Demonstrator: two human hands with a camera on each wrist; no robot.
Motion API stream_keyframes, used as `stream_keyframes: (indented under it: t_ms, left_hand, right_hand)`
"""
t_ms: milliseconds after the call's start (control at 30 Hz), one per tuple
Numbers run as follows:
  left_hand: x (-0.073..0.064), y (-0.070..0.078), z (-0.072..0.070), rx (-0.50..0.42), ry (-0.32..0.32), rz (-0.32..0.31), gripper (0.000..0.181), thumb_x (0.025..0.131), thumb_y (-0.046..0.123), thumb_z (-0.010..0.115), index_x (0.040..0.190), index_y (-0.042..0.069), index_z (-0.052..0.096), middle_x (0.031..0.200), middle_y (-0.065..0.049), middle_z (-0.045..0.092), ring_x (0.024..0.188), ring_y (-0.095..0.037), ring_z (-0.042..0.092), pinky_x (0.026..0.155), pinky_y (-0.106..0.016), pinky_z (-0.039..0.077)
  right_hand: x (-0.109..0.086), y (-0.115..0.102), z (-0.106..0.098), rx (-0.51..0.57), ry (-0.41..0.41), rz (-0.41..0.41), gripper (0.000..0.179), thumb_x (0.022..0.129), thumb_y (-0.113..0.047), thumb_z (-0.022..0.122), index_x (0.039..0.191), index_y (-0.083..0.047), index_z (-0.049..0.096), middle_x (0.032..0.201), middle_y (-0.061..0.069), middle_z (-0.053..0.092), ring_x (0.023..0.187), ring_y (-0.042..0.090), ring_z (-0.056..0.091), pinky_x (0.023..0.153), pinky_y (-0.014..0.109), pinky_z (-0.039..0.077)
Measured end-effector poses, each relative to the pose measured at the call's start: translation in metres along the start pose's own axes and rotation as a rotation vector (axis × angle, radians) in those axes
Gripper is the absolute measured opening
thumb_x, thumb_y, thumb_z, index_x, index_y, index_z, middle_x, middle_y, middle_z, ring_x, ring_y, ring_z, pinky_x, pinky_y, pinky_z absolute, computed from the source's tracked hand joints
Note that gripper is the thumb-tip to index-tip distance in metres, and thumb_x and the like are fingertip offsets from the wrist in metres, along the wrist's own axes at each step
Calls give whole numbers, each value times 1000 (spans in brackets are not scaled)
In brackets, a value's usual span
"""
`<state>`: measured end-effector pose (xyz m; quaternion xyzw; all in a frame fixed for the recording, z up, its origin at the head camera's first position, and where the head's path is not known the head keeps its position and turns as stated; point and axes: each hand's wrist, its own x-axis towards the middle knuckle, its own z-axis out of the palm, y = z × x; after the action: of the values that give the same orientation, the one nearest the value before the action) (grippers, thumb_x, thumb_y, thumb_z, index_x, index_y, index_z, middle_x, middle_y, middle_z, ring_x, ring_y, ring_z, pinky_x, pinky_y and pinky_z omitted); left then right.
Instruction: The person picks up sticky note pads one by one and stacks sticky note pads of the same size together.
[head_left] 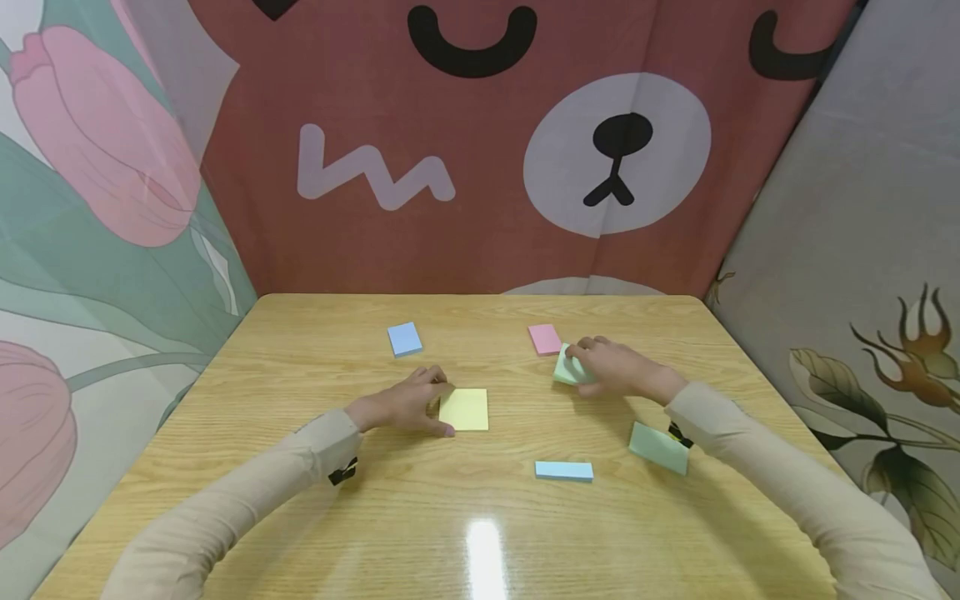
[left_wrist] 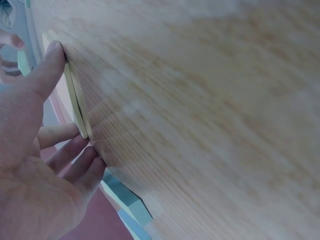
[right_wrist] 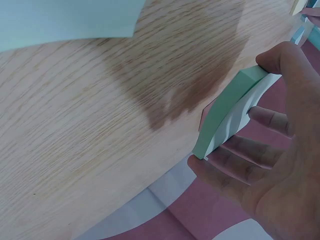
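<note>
My left hand [head_left: 408, 403] spans the left side of a square yellow sticky note pad [head_left: 465, 410] lying on the table. The left wrist view shows thumb and index finger at the edges of this yellow pad [left_wrist: 76, 102]. My right hand [head_left: 621, 368] grips a light green sticky note pad [head_left: 568, 372] between thumb and fingers. Seen from the right wrist, the green pad [right_wrist: 225, 115] is tilted and slightly bowed in the grip, above the tabletop. Just behind it in the head view lies a pink sticky note pad [head_left: 545, 339].
A blue sticky note pad [head_left: 405, 339] lies at the back left of the wooden table [head_left: 315, 350]. A narrow light blue pad [head_left: 564, 472] is near the front middle. Under my right forearm lies another pale green pad [head_left: 658, 448]. Printed cloths [head_left: 480, 242] hang behind and beside the table.
</note>
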<state>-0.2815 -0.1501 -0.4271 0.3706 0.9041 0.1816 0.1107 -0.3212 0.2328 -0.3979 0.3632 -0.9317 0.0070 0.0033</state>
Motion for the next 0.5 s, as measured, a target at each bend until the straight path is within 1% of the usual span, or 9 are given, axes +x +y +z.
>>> stream_keyframes:
  t_ms: [200, 500]
  left_hand:
    - [0, 1, -1, -1, -1, -5, 76, 87, 43, 75, 140, -5, 50, 131, -14, 41, 116, -28, 38, 93, -43, 43]
    - [0, 2, -1, 10, 0, -1, 75, 87, 42, 76, 139, -6, 51, 131, -15, 42, 116, -28, 39, 93, -43, 43]
  right_hand:
    - [1, -7, 2, -24, 18, -57, 55, 82, -29, 77, 124, 0, 58, 117, 23, 60, 97, 34, 59, 72, 43, 52]
    - [1, -17, 0, -17, 12, -73, 56, 82, -29, 78, 126, -1, 58, 119, 23, 60, 97, 32, 59, 71, 41, 52]
